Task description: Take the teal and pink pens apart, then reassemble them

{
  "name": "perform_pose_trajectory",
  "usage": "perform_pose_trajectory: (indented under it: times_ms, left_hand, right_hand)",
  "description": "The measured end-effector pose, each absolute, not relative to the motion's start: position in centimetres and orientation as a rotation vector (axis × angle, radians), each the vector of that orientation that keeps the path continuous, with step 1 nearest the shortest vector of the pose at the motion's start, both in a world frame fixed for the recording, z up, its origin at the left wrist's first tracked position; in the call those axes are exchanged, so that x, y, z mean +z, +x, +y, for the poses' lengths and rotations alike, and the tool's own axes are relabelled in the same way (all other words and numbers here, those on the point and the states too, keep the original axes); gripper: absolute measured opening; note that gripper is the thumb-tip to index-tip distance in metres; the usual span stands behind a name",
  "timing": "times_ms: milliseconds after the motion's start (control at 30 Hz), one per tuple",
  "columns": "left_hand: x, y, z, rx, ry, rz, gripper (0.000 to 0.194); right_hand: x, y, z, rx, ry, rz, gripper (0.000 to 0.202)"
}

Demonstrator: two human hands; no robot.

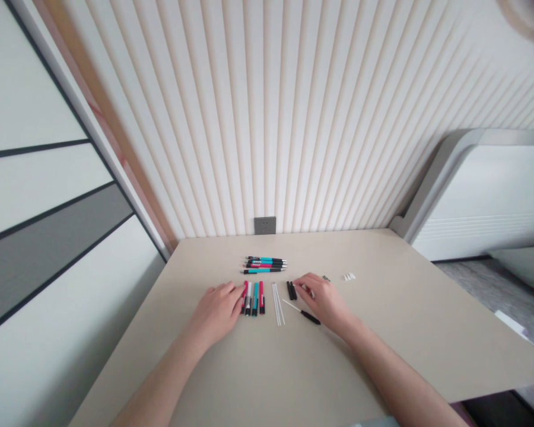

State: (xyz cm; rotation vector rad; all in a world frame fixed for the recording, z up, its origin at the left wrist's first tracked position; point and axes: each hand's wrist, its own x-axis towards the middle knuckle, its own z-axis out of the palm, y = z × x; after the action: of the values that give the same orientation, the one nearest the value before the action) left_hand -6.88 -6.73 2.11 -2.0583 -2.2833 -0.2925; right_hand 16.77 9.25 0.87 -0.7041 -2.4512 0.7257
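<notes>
My left hand lies over the left end of a row of pen barrels, fingertips touching the leftmost red barrel and partly hiding it. Beside it lie a white barrel, a blue barrel and another red barrel, all with black clip ends. My right hand is bent, its index fingertip against short black pen grips, the thumb standing apart. Between the hands are thin white refills. Below the right hand, a white refill sticks out of a black grip.
Several assembled pens lie in a stack farther back on the beige table. Small white pieces are to the right, with a small dark item behind my right hand. A ribbed wall with a socket borders the back.
</notes>
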Motion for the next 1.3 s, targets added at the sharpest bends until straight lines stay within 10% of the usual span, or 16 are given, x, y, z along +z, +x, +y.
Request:
perform_pose_trajectory:
  times_ms: [367,1300]
  left_hand:
    - [2.0,-7.2,-6.5,-0.291,-2.061,-2.309,0.027]
    - [2.1,-7.3,-6.2,-0.303,-2.059,-2.316,0.028]
  right_hand:
    - [0.3,22.7,18.3,0.441,-1.433,-2.278,0.027]
    - [0.1,23.1,18.1,0.442,-1.495,-2.473,0.024]
